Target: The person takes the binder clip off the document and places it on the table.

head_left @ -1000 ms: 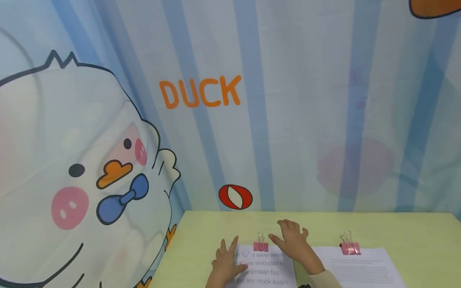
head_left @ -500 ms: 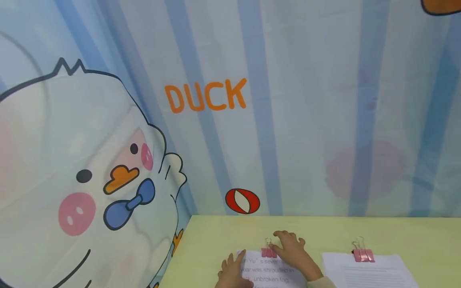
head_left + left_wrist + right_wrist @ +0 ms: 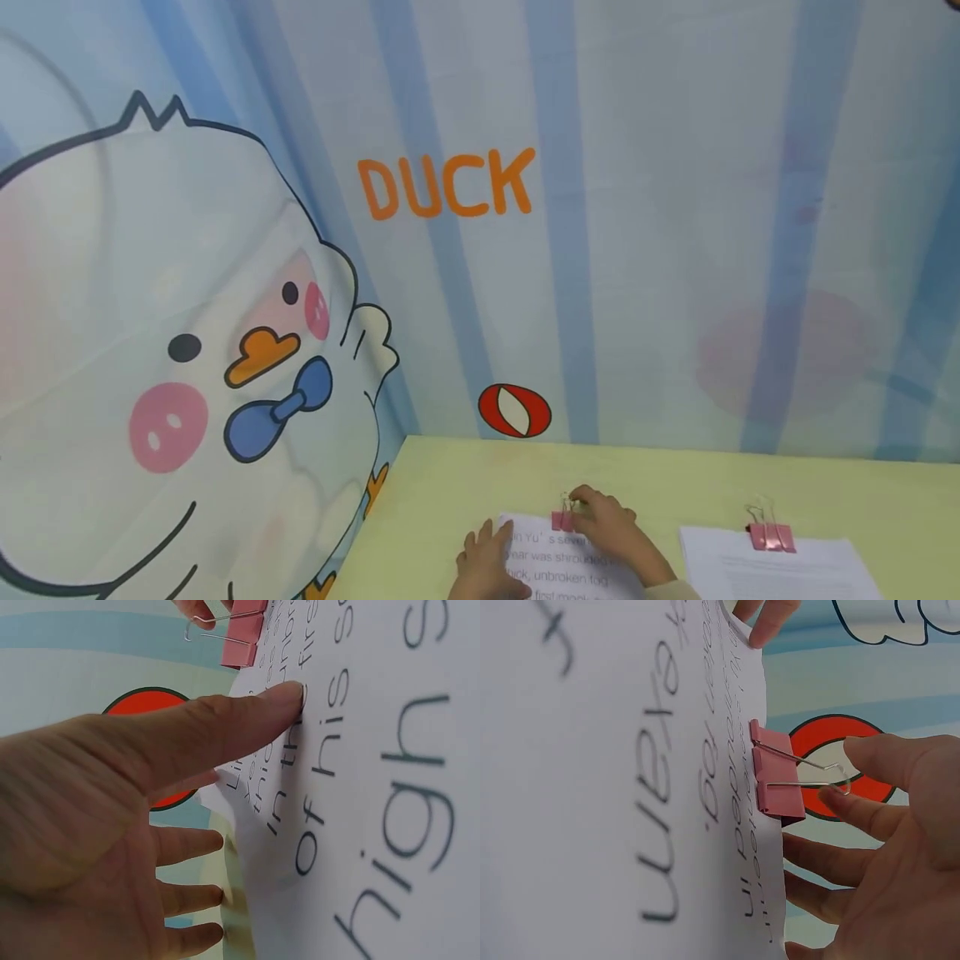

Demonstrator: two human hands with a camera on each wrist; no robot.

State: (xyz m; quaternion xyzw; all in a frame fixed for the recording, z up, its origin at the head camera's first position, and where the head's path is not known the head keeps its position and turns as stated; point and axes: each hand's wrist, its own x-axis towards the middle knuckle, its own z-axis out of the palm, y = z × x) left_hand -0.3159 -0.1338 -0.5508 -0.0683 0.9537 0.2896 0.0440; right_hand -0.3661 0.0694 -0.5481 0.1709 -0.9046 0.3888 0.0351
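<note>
Behind the work area hangs a striped backdrop (image 3: pixel 645 250), above a pale yellow table (image 3: pixel 450 471). On the table lie two stacks: the printed stack (image 3: pixel 562 567) under the hands and, apart from it to the right, a second stack (image 3: pixel 780 575) with a second clip (image 3: pixel 772 537). Expect the printed stack to be light and flexible, with sheets that may slide or crease; steady it by a side edge. The left hand (image 3: pixel 483 562) has its fingers spread, thumb on the page face. The right hand (image 3: pixel 611 525) has thumb and index finger apart, one on each side of the wire handles (image 3: pixel 810 784); firm contact cannot be confirmed. The pink binder clip (image 3: pixel 780 771) sits on the printed stack's far edge. Its spring is probably stiff: take hold at the handles, not the smooth body.
</note>
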